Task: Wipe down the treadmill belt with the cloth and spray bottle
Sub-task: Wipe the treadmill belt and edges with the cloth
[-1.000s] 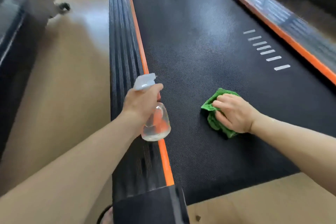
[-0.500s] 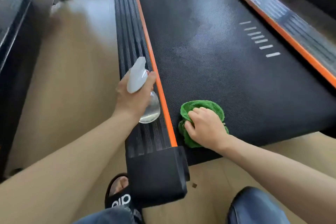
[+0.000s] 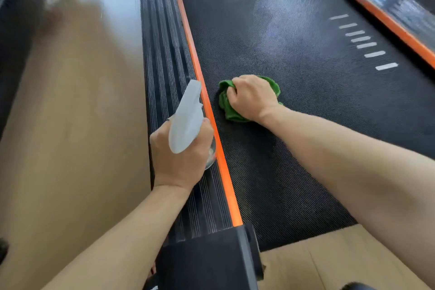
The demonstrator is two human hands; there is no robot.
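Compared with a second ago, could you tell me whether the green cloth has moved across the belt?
Yes. The crumpled green cloth, gripped by the right hand, has shifted leftward across the black treadmill belt and now lies close beside the orange edge strip.

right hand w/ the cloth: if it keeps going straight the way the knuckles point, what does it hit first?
Probably the orange strip at the belt's left edge: the right hand, gripping the green cloth, points left across a short stretch of bare belt. Depth unclear.
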